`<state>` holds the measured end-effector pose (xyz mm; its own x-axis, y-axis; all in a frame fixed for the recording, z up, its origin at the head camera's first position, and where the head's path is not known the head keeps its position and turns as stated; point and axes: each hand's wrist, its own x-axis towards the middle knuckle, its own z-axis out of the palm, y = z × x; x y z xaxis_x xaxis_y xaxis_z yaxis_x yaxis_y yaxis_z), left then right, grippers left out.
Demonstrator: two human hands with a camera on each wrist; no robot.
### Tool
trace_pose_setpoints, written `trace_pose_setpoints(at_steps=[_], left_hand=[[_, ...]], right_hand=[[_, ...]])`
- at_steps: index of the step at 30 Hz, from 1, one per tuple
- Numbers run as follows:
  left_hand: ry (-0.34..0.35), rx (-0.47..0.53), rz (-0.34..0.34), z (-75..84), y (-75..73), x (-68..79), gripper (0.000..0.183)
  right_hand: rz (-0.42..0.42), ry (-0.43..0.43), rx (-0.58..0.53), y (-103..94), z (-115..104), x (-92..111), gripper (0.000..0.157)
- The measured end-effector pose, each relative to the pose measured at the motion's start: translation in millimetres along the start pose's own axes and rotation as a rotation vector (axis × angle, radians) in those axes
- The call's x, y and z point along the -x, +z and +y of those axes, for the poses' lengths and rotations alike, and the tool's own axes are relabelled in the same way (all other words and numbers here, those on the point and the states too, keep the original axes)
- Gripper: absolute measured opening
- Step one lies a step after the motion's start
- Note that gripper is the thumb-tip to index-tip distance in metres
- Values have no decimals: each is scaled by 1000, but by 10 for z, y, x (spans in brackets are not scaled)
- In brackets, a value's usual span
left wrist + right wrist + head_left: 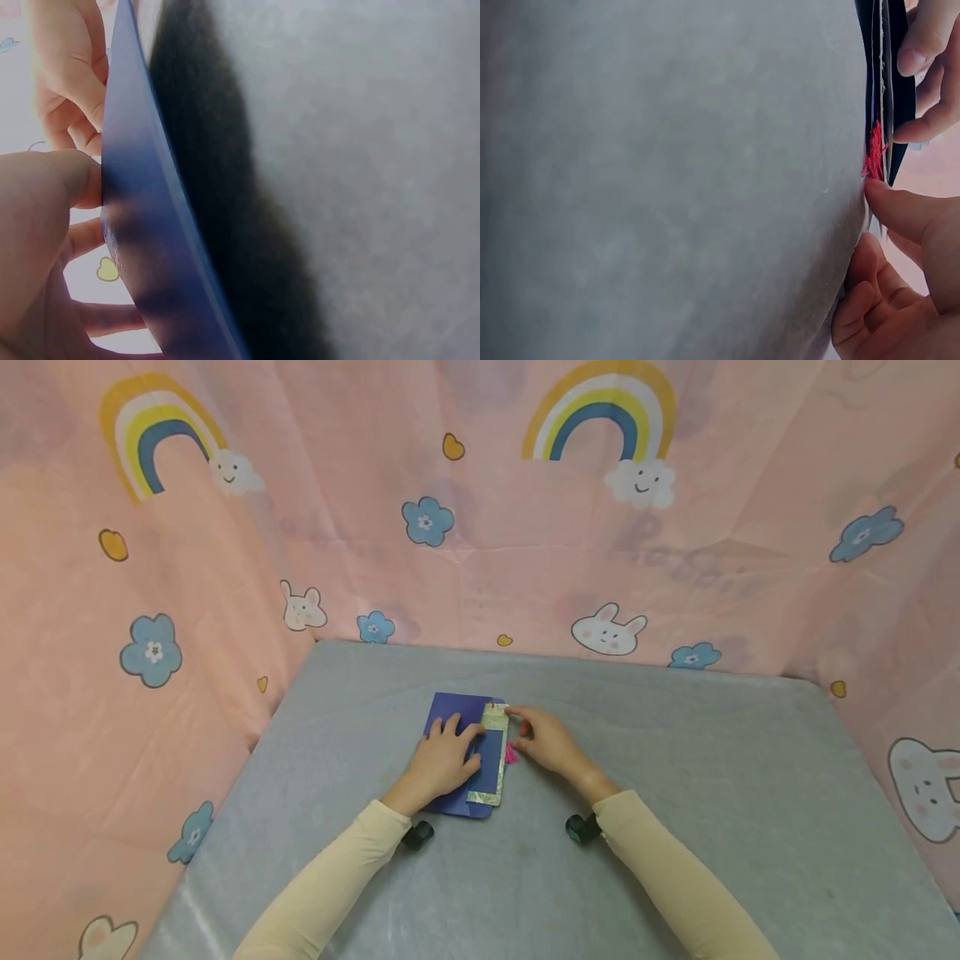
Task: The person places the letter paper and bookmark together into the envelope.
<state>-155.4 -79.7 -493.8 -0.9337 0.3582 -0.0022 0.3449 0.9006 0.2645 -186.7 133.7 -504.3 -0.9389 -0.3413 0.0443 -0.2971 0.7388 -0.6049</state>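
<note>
A blue-purple folder-like item point(459, 706) lies flat on the table, with a gold-edged card point(496, 720) bearing a dark blue panel along its right side. My left hand point(442, 758) rests on top with its fingers spread, holding both down. A pink tassel point(512, 753) sticks out from the right edge; in the right wrist view the tassel point(875, 152) hangs beside several thin layers. My right hand point(551, 743) is at that edge, forefinger touching the card's upper corner and thumb near the tassel. Its other fingers are loosely bent. The item's underside is hidden.
A grey cloth-covered table point(675, 827) spreads around the item. Pink printed curtain point(510, 577) stands behind it and at both sides. Dark wrist cameras point(581, 829) sit under the wrists.
</note>
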Motion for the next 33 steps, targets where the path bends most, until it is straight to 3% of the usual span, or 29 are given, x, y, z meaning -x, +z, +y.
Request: trace_pose_setpoints(at_steps=[11,22,33], left_hand=[[-5,-2,-7,5,1,8,43],[7,-13,2,7,0,7,42],[-2,-12,-4,16,-3,-1,44]], right_hand=[[-21,11,-2,14,5,-5,54],[-22,21,34,50,7,-11,72],[-63,20,66,40,-20,26,72]])
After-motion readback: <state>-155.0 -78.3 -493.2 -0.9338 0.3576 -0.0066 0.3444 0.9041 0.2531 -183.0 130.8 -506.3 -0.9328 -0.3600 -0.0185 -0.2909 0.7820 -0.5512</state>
